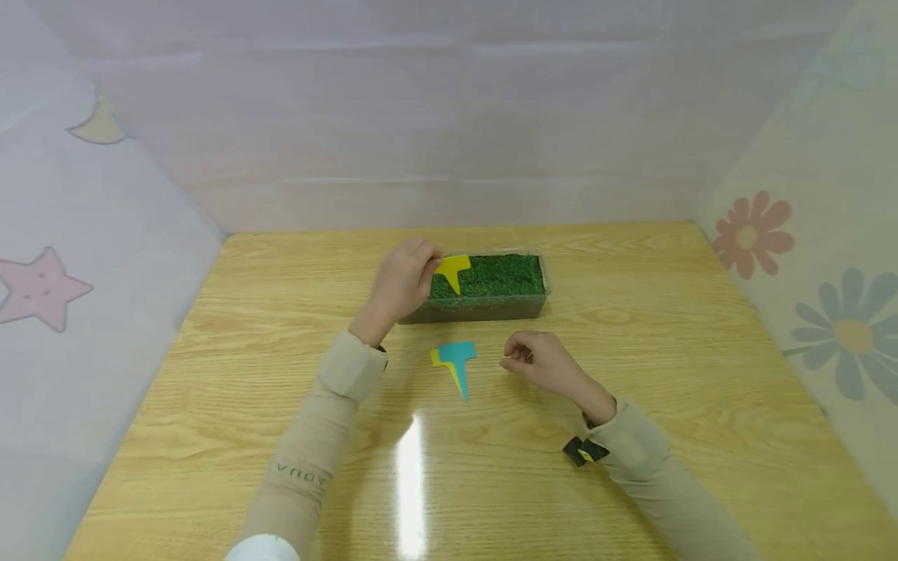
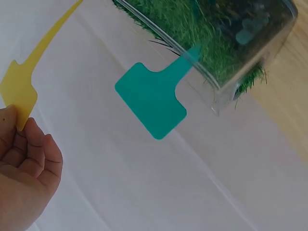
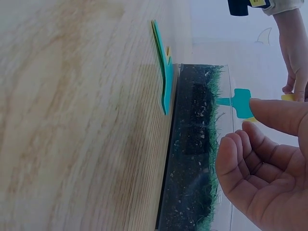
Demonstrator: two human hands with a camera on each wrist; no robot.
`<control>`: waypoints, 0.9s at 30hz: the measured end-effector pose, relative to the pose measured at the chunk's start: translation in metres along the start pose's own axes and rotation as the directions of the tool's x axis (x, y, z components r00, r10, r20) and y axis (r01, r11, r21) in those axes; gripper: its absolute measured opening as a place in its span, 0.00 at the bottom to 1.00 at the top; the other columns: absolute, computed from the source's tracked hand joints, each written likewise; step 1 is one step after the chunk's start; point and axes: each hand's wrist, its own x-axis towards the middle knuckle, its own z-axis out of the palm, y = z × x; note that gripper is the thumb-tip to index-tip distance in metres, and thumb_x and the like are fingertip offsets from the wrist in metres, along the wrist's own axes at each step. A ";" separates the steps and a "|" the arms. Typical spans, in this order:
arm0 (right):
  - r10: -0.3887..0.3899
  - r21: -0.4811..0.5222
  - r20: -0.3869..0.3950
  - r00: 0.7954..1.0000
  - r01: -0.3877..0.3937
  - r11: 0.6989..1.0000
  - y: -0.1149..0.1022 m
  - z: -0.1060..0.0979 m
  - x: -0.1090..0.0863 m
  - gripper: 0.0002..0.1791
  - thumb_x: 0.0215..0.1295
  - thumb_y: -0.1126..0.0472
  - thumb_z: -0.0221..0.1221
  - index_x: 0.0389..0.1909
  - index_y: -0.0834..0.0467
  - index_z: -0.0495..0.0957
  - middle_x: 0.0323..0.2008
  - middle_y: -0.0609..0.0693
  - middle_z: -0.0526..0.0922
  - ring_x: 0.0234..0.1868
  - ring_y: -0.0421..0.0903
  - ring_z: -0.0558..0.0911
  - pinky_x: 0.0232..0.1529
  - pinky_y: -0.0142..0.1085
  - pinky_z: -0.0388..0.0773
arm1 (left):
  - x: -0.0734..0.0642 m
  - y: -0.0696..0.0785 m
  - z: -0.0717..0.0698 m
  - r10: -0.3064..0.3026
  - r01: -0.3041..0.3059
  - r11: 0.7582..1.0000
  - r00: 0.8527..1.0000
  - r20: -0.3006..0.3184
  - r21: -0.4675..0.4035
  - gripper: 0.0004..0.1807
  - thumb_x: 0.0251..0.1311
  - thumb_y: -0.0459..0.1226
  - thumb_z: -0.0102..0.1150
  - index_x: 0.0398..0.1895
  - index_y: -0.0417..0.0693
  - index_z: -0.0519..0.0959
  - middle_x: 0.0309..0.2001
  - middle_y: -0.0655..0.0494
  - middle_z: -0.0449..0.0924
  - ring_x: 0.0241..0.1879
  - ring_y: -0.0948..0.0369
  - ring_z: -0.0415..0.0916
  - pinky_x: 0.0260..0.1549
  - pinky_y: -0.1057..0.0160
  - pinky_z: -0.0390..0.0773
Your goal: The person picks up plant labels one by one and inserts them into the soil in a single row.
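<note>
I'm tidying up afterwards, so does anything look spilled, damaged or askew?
Nothing looks spilled or damaged. One slight oddity: on the table, a blue tag overlaps a yellow tag unevenly, leaving the yellow edge showing.

"What does the left hand (image 1: 401, 274) hide in the head view?"
"The left end of the clear plastic box of green grass (image 1: 484, 312), with the teal T-shaped plastic tag (image 2: 151, 101)."
"That tag's tip?"
"Lost in grass."
"And the held yellow T-shaped plastic tag (image 2: 20, 86)?"
"Its tip leaves the left wrist view's top edge."
"The flat pair?"
"A blue T-shaped plastic tag (image 1: 459, 354) covers most of another yellow tag (image 1: 436, 358)."
</note>
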 end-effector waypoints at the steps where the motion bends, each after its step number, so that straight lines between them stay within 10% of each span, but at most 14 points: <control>1: 0.015 -0.009 0.004 1.000 -0.015 1.000 -0.002 0.000 0.000 0.09 0.61 0.57 0.59 0.27 0.59 0.75 0.23 0.46 0.76 0.23 0.39 0.73 0.23 0.32 0.72 | 0.002 -0.001 0.000 0.005 -0.005 1.000 1.000 0.002 0.008 0.03 0.60 0.26 0.52 0.33 0.35 0.76 0.30 0.46 0.76 0.30 0.53 0.73 0.33 0.60 0.74; 9: 0.142 -0.086 0.040 0.989 -0.138 0.987 -0.016 -0.003 0.001 0.03 0.59 0.65 0.59 0.28 0.61 0.76 0.24 0.46 0.76 0.24 0.40 0.74 0.26 0.32 0.72 | 0.012 -0.014 0.007 -0.047 0.046 0.999 0.998 0.037 0.030 0.04 0.60 0.27 0.52 0.34 0.35 0.77 0.32 0.46 0.77 0.32 0.53 0.74 0.34 0.60 0.74; 27: 0.132 -0.061 0.035 0.991 -0.130 0.990 -0.011 -0.002 -0.001 0.04 0.60 0.64 0.59 0.28 0.61 0.76 0.23 0.46 0.76 0.24 0.39 0.74 0.26 0.32 0.72 | 0.016 -0.030 0.028 -0.054 0.050 0.995 0.998 0.043 0.085 0.04 0.60 0.28 0.53 0.33 0.37 0.78 0.32 0.48 0.77 0.33 0.53 0.73 0.37 0.58 0.73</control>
